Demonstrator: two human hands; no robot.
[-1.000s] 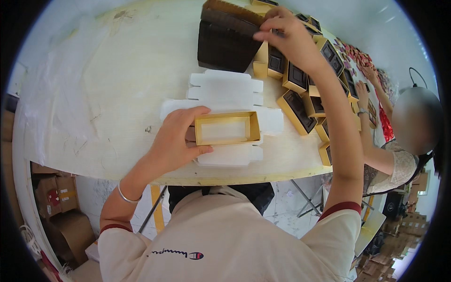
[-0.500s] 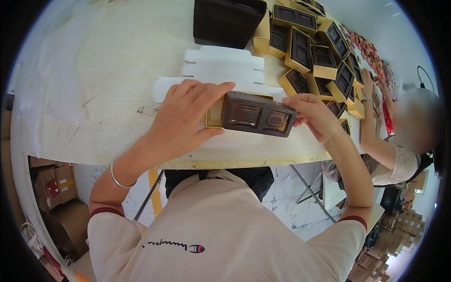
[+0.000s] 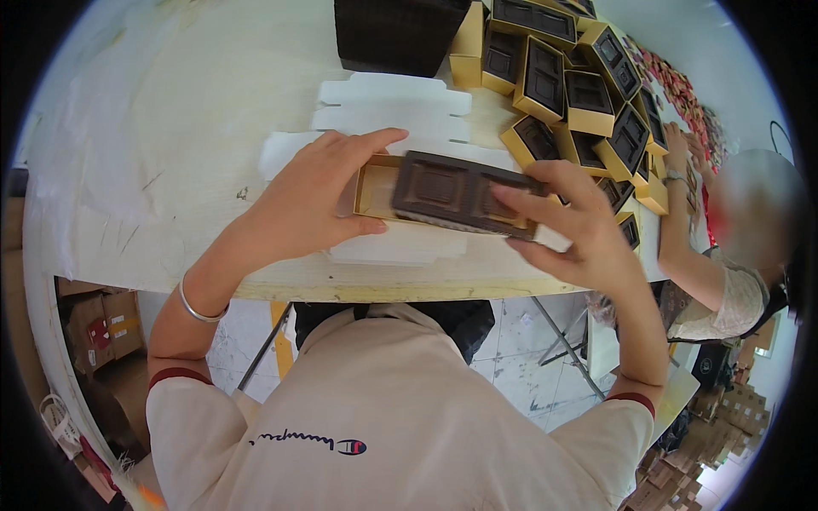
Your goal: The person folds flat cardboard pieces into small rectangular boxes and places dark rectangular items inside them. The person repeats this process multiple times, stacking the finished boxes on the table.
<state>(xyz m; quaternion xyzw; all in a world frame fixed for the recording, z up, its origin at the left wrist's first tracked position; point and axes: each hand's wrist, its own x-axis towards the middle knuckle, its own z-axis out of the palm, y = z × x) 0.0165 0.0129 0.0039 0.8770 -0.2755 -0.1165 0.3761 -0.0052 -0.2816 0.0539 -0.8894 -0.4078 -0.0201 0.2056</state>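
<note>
My left hand (image 3: 298, 192) is closed around the left end of a shallow gold cardboard box (image 3: 369, 194), thumb on its near side and fingers on its far side. Over the right part of that box lies a dark brown plastic tray insert (image 3: 443, 189) with hollow compartments facing up. It is slightly tilted and blurred by motion. My right hand (image 3: 584, 223) grips the insert's right end, fingers on top and thumb at the near edge. The insert hides most of the box's inside. Underneath are flat white cardboard blanks (image 3: 392, 106).
A black block-shaped object (image 3: 396, 34) stands at the far side. Gold boxes with dark inserts (image 3: 541, 81) are heaped at the far right. Another person's forearm (image 3: 675, 213) rests at the table's right. Clear plastic film (image 3: 102, 128) lies left; cartons (image 3: 119, 324) sit below.
The insert has turned over, from its ridged underside showing to its hollow compartments facing up. My right hand now has fingers over its top. My left hand and the box have shifted slightly left.
</note>
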